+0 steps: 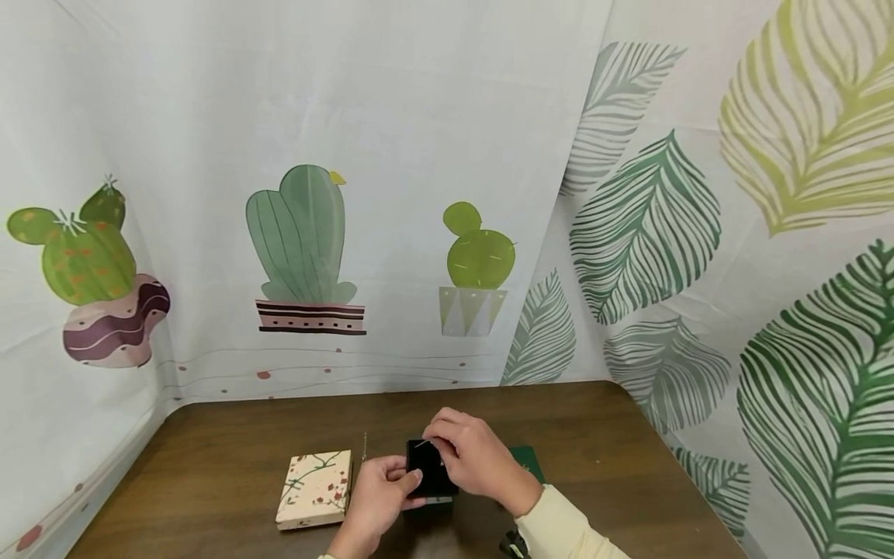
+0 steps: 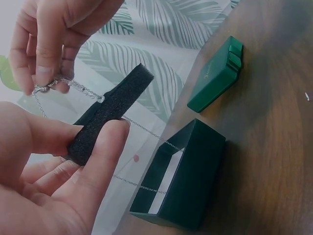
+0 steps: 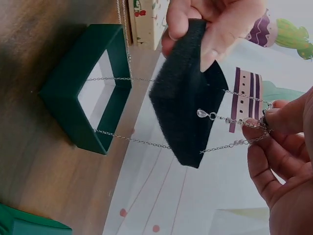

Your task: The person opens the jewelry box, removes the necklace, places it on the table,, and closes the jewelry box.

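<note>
My left hand (image 1: 377, 493) grips a black foam insert (image 3: 183, 98) by one edge, thumb on one face and fingers on the other. My right hand (image 1: 471, 458) pinches a silver necklace (image 2: 80, 88) in front of the insert. A teardrop pendant (image 3: 202, 113) hangs from it against the black face. Two strands of chain pass the insert's edges and run back to the open dark green box (image 3: 73, 93), crossing its rim. The box stands on the table below both hands, a white bottom showing inside.
A green lid with a bow (image 2: 217, 73) lies to the right of the box. At left sits a cream floral box (image 1: 314, 489), with another thin chain (image 1: 364, 446) beside it on the brown wooden table (image 1: 209, 466). Printed curtains (image 1: 419, 116) hang behind.
</note>
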The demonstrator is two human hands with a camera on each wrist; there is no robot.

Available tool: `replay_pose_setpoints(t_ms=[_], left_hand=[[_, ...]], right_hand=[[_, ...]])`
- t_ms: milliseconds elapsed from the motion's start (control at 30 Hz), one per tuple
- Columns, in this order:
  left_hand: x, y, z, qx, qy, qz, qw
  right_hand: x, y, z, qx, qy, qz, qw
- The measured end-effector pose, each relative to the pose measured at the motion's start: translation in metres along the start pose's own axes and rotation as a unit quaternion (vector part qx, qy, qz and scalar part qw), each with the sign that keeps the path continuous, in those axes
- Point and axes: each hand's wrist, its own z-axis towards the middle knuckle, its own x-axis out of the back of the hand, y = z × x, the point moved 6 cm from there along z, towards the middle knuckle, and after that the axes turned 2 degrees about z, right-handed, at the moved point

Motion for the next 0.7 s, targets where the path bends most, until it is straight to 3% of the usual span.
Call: replay_pose_setpoints(t_ms=[700], left_hand=[[0.0, -0.003, 0.001, 0.004, 0.012, 0.008, 0.9999]], right_hand=[[0.022, 0.0, 0.01, 0.015, 0.037, 0.072, 0.9966]])
